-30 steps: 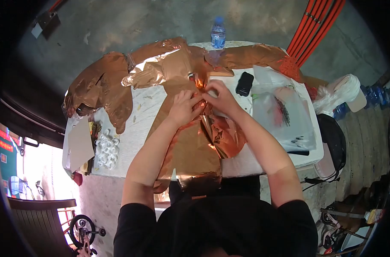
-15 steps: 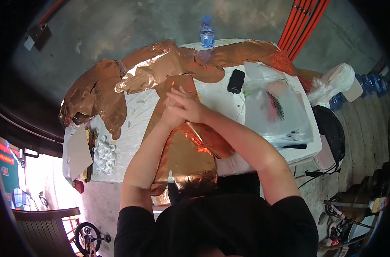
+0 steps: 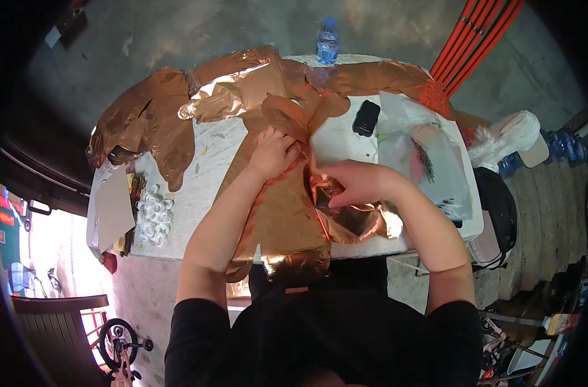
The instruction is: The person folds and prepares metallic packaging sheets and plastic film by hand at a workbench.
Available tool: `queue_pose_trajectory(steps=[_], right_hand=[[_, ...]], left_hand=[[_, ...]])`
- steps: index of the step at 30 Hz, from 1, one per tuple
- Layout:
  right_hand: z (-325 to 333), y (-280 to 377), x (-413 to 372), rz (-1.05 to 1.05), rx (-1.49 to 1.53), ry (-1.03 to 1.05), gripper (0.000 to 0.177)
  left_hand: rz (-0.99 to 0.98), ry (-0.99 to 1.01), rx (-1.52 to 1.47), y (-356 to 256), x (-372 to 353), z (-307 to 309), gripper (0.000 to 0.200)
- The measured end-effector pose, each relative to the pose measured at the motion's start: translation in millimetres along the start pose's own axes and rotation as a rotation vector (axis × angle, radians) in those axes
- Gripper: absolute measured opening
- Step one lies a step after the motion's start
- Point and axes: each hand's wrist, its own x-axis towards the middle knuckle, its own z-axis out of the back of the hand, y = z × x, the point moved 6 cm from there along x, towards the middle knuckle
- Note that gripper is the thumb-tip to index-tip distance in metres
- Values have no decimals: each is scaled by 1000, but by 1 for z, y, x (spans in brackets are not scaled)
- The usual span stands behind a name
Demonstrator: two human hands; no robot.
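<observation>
Foil, copper-coloured and loosely shaped (image 3: pixel 287 226), is lying across the middle of the frame, running down over the near edge of the bench (image 3: pixel 210 155) toward the person's lap. The left hand (image 3: pixel 273 153) is resting on its upper part with bent fingers bunched together, probably steadying it against sliding; whether those fingers are pinching a fold, I cannot tell. The right hand (image 3: pixel 355 184) is working beside it with its grip spread, thumb and fingers standing apart around shiny folds, perhaps keeping the layers from lying flat together. Two hands are attending to this one piece.

More copper foil is spreading along the far side: a crumpled heap (image 3: pixel 149 116) at the upper left, a shiny flat piece (image 3: pixel 242 93) near the top middle and a long stretch (image 3: pixel 378 77) at the upper right. They are overlapping, so I cannot count the pieces; they are likely sitting there to leave working room nearer the person.

One bottle (image 3: pixel 327 46) is standing upright at the top, and one black case (image 3: pixel 366 119) is lying right of centre, seemingly within easy reach. Clear plastic bags (image 3: pixel 429 168) are lying layered on the right, too merged to count. At the left, many white coils (image 3: pixel 154 218) are clustering beside one large grey card (image 3: pixel 116 206), perhaps grouped for easy picking; their edges are blurring too much for an exact number.
</observation>
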Motion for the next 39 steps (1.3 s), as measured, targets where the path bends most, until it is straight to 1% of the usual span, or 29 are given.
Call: queue_pose_trajectory(steps=[1, 2, 3, 4, 5, 6, 7, 8, 9, 10, 12, 14, 16, 18, 19, 21, 22, 23, 25, 26, 28, 32, 34, 35, 37, 38, 39], right_hand=[[4, 15, -4, 9, -54, 47, 67], [9, 30, -11, -5, 166, 87, 70], [7, 26, -4, -5, 175, 89, 70], [12, 24, 6, 101, 203, 22, 71], [16, 25, 12, 206, 228, -47, 72], [9, 31, 19, 164, 327, 23, 73], [3, 41, 26, 162, 326, 17, 73], [-11, 51, 31, 140, 366, 85, 70], [-23, 57, 32, 118, 405, 154, 67], [-32, 56, 31, 118, 403, 153, 67], [-41, 66, 30, 446, 681, 101, 54], [-27, 43, 31, 479, 718, -23, 36], [-6, -8, 33, 301, 759, -318, 28], [7, -56, 33, -127, 341, -558, 27], [0, -68, 41, -130, 338, -562, 27], [-1, -73, 45, 95, -77, -938, 34], [-6, -73, 58, 12, -56, -864, 49], [-10, -69, 65, 5, -51, -867, 49], [-14, -56, 82, -137, -116, -771, 69], [-23, -54, 90, -140, -113, -774, 69], [-38, -39, 96, 22, -243, -954, 80], [-40, -26, 94, 60, -175, -960, 81], [-42, -24, 89, 138, -124, -924, 73], [-39, -28, 87, 140, -124, -921, 73], [-32, -38, 85, 303, 223, -808, 71], [-30, -44, 75, 303, 226, -797, 71], [-21, -43, 59, 239, 134, -808, 67]], left_hand=[[-67, -102, -5, -2, -1, 3, 24], [-67, -93, -7, -5, 1, 8, 24], [24, 86, -30, -6, 5, 8, 25], [113, 261, -52, -4, 5, 4, 26], [111, 264, -52, -1, 3, -1, 26], [91, 204, -46, 5, 2, -6, 25], [70, 144, -40, 5, 4, -5, 26], [65, 143, -39, 5, 5, -7, 26], [49, 79, -98, 3, 4, -3, 25], [34, 15, -157, 1, 4, 1, 25], [49, 37, -130, 0, 3, 3, 25], [73, 59, -106, -2, 2, 5, 25], [58, 65, -51, -6, 1, 9, 25], [70, 85, -45, -2, 1, 5, 25], [75, 108, -38, -2, 3, 3, 26], [88, 133, -56, -3, 5, 3, 26], [109, 162, -71, -2, 4, 2, 27], [104, 169, -73, -2, 2, 0, 27], [50, 40, -76, -2, 0, 5, 25], [45, 44, -76, 0, 1, 4, 25], [104, 263, 56, 10, 2, -10, 23], [87, 203, 16, 30, 0, -34, 22], [11, 75, -5, 26, 2, -25, 25], [14, 73, -6, 26, 1, -24, 25], [83, 207, -31, 9, 1, -8, 20], [94, 209, -35, 5, 1, -5, 20], [90, 159, -46, 1, 2, 0, 19]])
